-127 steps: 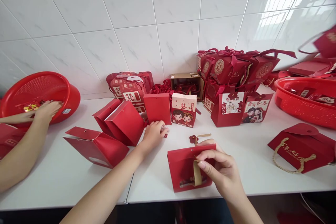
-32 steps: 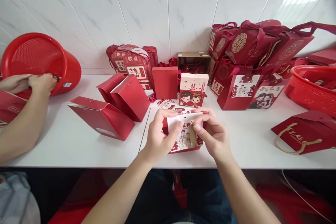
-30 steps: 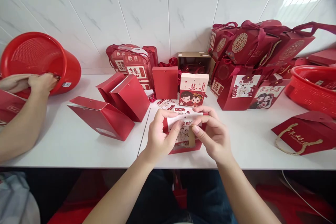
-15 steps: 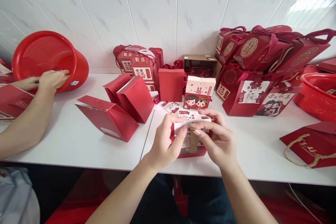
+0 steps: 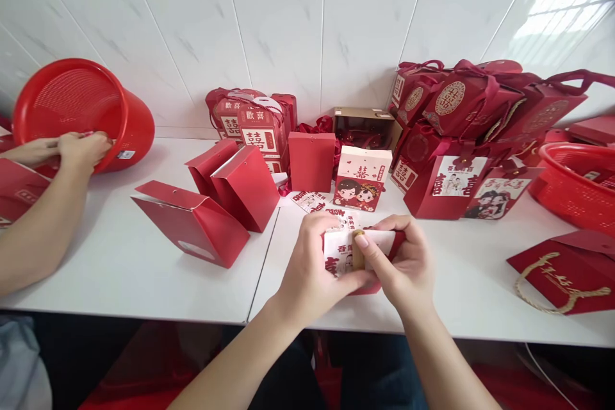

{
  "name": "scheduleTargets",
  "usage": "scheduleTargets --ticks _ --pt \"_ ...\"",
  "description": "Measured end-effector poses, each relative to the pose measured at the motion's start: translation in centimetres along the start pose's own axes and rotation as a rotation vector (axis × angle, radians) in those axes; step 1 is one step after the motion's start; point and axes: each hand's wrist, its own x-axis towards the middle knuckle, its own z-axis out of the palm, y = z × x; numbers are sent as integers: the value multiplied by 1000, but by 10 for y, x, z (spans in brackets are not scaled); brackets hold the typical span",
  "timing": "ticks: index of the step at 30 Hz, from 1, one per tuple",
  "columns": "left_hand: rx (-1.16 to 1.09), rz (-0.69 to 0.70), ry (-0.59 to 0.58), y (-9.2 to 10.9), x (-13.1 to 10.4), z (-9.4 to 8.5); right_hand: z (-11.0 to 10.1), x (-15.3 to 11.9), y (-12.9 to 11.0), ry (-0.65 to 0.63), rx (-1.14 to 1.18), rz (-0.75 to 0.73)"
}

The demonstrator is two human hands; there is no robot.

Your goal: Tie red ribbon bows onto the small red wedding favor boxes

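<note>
Between my two hands is a red gift box [image 5: 368, 289] near the table's front edge, with a printed white card [image 5: 337, 261] against its face. My left hand [image 5: 307, 269] wraps the box's left side, its thumb low across the front. On the other side my right hand [image 5: 408, 262] grips the box, its thumb pressing near the top of a gold strip [image 5: 358, 260] over the card. More printed cards [image 5: 307, 200] lie flat behind the box. A pink and red box with two cartoon figures [image 5: 361, 179] stands just beyond them.
Plain red boxes [image 5: 247, 189] stand to the left. A red box with rope handle [image 5: 564, 272] and a red basket [image 5: 581, 182] are at right, before stacked ribboned boxes [image 5: 475, 99]. At far left a co-worker's hands [image 5: 79, 150] reach into a tipped red basket [image 5: 137, 131].
My right thumb has moved onto the top of the gold strip, and my left thumb has dropped lower. The card's top now lies flatter against the box. The view has shifted slightly.
</note>
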Motion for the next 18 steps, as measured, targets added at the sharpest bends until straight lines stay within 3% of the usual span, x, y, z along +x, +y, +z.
scheduleTargets --ticks 4,8,10,13,15,18 --pt "78 -75 80 8 -8 -2 -4 -3 -5 -30 25 -221" --pt "166 -219 66 17 -20 -23 -11 -4 -12 -46 18 -382" --pt "224 -199 13 21 -21 -38 -17 -5 -16 -42 -5 -427" --pt "184 -116 -224 30 -17 -64 -26 -6 -20 -57 -28 -476" --pt "168 -74 -317 40 -13 -83 -31 -7 -21 -96 -37 -514" --pt "120 -38 -224 57 -4 -107 -32 -10 -23 -214 -53 -588"
